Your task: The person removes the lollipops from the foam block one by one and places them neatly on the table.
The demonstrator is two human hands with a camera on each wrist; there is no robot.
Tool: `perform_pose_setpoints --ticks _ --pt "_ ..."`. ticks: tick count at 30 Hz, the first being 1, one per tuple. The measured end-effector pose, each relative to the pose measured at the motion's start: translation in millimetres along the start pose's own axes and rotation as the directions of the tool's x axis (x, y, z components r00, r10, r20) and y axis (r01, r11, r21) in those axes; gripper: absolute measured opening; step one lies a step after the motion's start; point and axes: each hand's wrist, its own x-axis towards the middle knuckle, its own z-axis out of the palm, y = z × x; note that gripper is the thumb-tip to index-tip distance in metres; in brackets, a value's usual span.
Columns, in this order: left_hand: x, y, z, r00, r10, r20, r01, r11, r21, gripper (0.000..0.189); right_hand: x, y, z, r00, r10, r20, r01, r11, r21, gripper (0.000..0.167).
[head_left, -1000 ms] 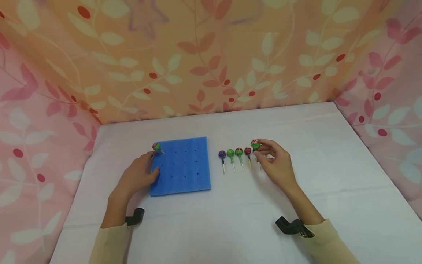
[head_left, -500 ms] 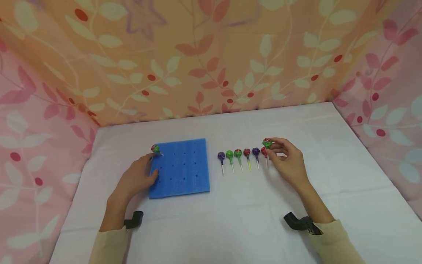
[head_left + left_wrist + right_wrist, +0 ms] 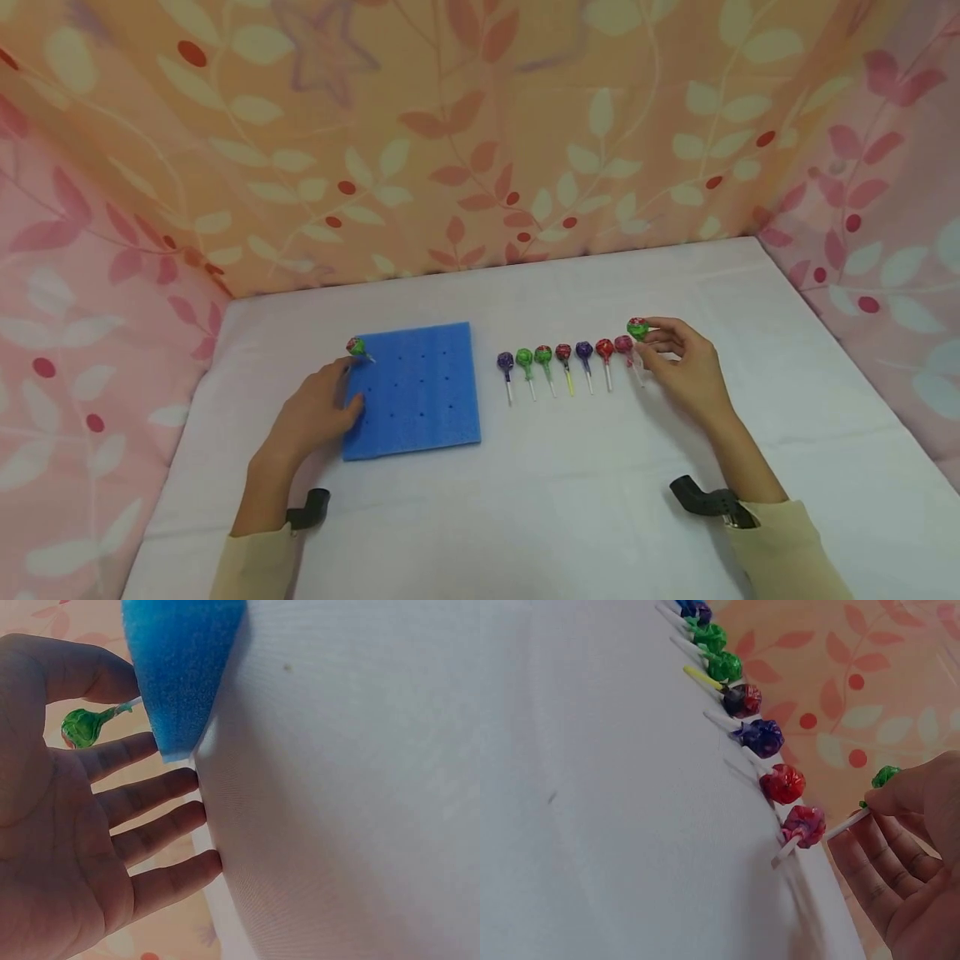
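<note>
A blue foam board (image 3: 420, 392) with rows of small holes lies on the table. One green and red lollipop (image 3: 356, 346) stands by its stick at the board's far left corner. My left hand (image 3: 313, 408) rests at the board's left edge, fingers fairly straight, fingertips and thumb touching the board and table. Between thumb and fingertips, my right hand (image 3: 690, 367) pinches another green and red lollipop (image 3: 637, 328), raised off the table. Just below it lies a pink lollipop (image 3: 805, 825), the right end of a row; beside that is a red lollipop (image 3: 604, 348).
Further left along the row lie a purple lollipop (image 3: 584, 351), a dark red one with a yellow stick (image 3: 564, 352), green lollipops (image 3: 524, 356) and another purple lollipop (image 3: 506, 361). A white cloth (image 3: 525, 517) covers the table; patterned curtains (image 3: 480, 125) enclose its back and sides.
My right hand has moved right along the row with the pinched lollipop, uncovering the purple, red and pink ones. My left hand has stayed at the board's edge.
</note>
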Motion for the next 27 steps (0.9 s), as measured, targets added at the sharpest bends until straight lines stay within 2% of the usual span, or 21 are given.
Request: perform_pose_setpoints --ticks 8,21,27 --pt "-0.6 0.0 -1.1 1.000 0.000 -0.002 0.000 1.000 -0.002 0.068 0.0 9 -3 0.999 0.054 0.009 -0.053 0.995 -0.086 0.040" --pt "-0.3 0.4 -0.4 1.000 0.006 -0.006 -0.006 1.000 -0.017 0.067 0.4 18 -3 0.997 0.074 -0.019 -0.076 0.966 -0.246 0.036" --pt "0.3 2.0 -2.0 1.000 0.009 -0.004 -0.009 1.000 -0.011 0.067 1.0 21 -2 0.997 0.075 -0.025 -0.079 0.957 -0.279 0.032"
